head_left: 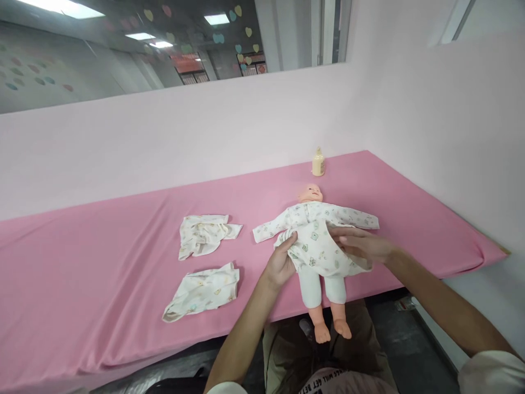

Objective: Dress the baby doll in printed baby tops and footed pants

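Observation:
A baby doll [335,290] lies on its back, its head toward the wall and its bare feet past the table's front edge. It wears a white printed long-sleeved top [356,217] with both sleeves spread out. Over its belly is a white baby garment with green prints [318,246]; I cannot tell its kind. My left hand [283,260] is closed on the garment's left edge, thumb on top. At the garment's wide right opening, my right hand [365,244] has its fingers stretched out, the tips partly inside the cloth.
Two white printed baby garments [205,235] [205,290] lie crumpled to the left on the pink cloth-covered table [123,262]. A pale yellow pump bottle [318,163] stands near the back wall. A wall [455,137] borders the right side.

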The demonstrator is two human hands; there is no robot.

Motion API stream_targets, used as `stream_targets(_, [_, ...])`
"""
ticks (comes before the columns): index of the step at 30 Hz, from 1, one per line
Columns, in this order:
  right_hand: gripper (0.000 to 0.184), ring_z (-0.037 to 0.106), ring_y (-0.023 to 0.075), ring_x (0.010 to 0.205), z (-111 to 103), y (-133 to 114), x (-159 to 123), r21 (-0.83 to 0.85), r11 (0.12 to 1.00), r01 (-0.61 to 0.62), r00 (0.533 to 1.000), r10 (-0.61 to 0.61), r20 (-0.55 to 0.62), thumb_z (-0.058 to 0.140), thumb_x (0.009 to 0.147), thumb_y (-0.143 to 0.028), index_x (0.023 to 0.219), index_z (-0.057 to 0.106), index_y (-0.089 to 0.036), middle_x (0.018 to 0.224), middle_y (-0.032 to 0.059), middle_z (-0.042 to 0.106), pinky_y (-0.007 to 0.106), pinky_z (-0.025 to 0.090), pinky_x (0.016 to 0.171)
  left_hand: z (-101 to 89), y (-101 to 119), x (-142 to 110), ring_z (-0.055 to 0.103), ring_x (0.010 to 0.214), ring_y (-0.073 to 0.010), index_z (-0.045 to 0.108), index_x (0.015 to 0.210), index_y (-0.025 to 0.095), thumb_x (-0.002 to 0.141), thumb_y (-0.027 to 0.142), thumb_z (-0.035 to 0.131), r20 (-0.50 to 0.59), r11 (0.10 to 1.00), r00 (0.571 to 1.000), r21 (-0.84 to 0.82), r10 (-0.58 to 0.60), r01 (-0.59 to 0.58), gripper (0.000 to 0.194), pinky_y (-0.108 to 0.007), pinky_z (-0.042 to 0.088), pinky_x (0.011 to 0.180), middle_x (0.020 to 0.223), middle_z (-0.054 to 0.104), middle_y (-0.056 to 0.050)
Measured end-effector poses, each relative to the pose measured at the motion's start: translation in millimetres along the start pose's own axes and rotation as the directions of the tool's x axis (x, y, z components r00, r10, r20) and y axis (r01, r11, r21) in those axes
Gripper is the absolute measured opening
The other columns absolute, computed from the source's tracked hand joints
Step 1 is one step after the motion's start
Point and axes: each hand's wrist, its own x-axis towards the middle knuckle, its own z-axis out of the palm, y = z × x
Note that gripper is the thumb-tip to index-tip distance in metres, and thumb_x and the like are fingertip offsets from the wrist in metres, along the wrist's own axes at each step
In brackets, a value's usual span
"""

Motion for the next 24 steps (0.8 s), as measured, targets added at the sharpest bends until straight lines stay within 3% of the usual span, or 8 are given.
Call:
stream_targets(2, [0.041,0.059,0.0186,0.104,1.3,-0.5,-2.5,0.039,0.999,0.033,0.998,-0.030,-0.055,0.057,0.089,-0.048,0.122,0.062,-0.023,0.116,0.0084,0.064,0.037,0.046,0.095,2.2,-6.8,-2.1,0.064,0.114,-0.0239,0.064,0.118,0.007,0.092,0.026,0.056,-0.003,0.999,0.999,-0.016,-0.032,0.032,0.033,-0.035,0.044,0.106,0.113,0.071,-0.014])
stream_targets(5, [0.030,0.058,0.0142,0.079,14.6,-5.6,2.7,-0.048,0.999,0.016,0.975,-0.026,-0.219,0.058,0.088,-0.048,0.102,0.066,-0.022,0.089,0.0025,0.062,0.028,0.048,0.071,13.2,-19.7,-5.3,0.066,0.109,-0.0240,0.068,0.112,0.009,0.086,0.027,0.067,-0.034,0.997,0.998,0.045,-0.054,0.056,0.032,-0.036,0.047,0.104,0.110,0.072,-0.013])
stream_targets(8, [0.030,0.035,0.0089,0.054,32.4,-14.4,12.1,-0.224,0.975,0.006,0.961,-0.068,-0.270,0.054,0.088,-0.045,0.072,0.054,-0.020,0.061,-0.0052,0.039,0.023,0.031,0.049,25.8,-26.6,-11.8,0.068,0.102,-0.0240,0.071,0.104,0.008,0.075,0.025,0.077,-0.214,0.978,0.977,0.201,-0.003,0.047,0.034,-0.036,0.049,0.100,0.106,0.073,-0.013])
stream_targets(10, [0.033,0.026,0.0081,0.052,40.6,-20.3,15.1,-0.378,0.925,0.021,0.945,-0.142,-0.295,0.053,0.087,-0.039,0.063,0.042,-0.020,0.058,-0.0066,0.029,0.024,0.023,0.048,30.2,-25.8,-17.4,0.069,0.100,-0.0240,0.072,0.101,0.008,0.071,0.027,0.081,-0.330,0.958,0.943,0.281,0.050,0.047,0.037,-0.036,0.051,0.099,0.106,0.072,-0.014])
stream_targets(12, [0.034,0.025,0.0080,0.053,45.6,-24.9,14.8,-0.519,0.855,0.028,0.920,-0.225,-0.321,0.052,0.087,-0.034,0.061,0.037,-0.020,0.058,-0.0065,0.029,0.024,0.021,0.049,30.6,-23.2,-22.4,0.069,0.100,-0.0243,0.073,0.101,0.009,0.070,0.031,0.081,-0.387,0.950,0.918,0.309,0.085,0.043,0.038,-0.036,0.051,0.098,0.108,0.072,-0.015])
stream_targets(15, [0.031,0.030,0.0083,0.054,53.4,-29.4,12.3,-0.612,0.790,0.033,0.916,-0.269,-0.298,0.052,0.086,-0.031,0.061,0.039,-0.019,0.058,-0.0059,0.035,0.025,0.022,0.050,27.3,-23.3,-26.6,0.068,0.101,-0.0250,0.073,0.101,0.009,0.071,0.031,0.081,-0.375,0.951,0.923,0.308,0.087,0.036,0.038,-0.036,0.051,0.097,0.109,0.072,-0.016])
stream_targets(20, [0.035,0.039,0.0090,0.058,70.9,-39.5,8.8,-0.580,0.805,0.125,0.951,-0.264,-0.163,0.045,0.092,-0.029,0.059,0.039,-0.018,0.061,-0.0042,0.044,0.024,0.030,0.054,29.4,-32.8,-32.4,0.066,0.107,-0.0237,0.071,0.105,0.010,0.075,0.025,0.077,-0.242,0.963,0.968,0.268,0.069,-0.002,0.034,-0.034,0.049,0.100,0.111,0.071,-0.014])
stream_targets(24, [0.037,0.045,0.0102,0.058,65.7,-48.7,0.9,-0.570,0.802,0.177,0.967,-0.250,-0.052,0.041,0.096,-0.037,0.068,0.055,-0.018,0.064,-0.0025,0.052,0.025,0.034,0.055,33.7,-16.3,-48.4,0.068,0.101,-0.0231,0.071,0.103,0.011,0.078,0.019,0.072,-0.203,0.980,0.969,0.166,0.138,-0.105,0.026,-0.035,0.053,0.095,0.102,0.074,-0.011])
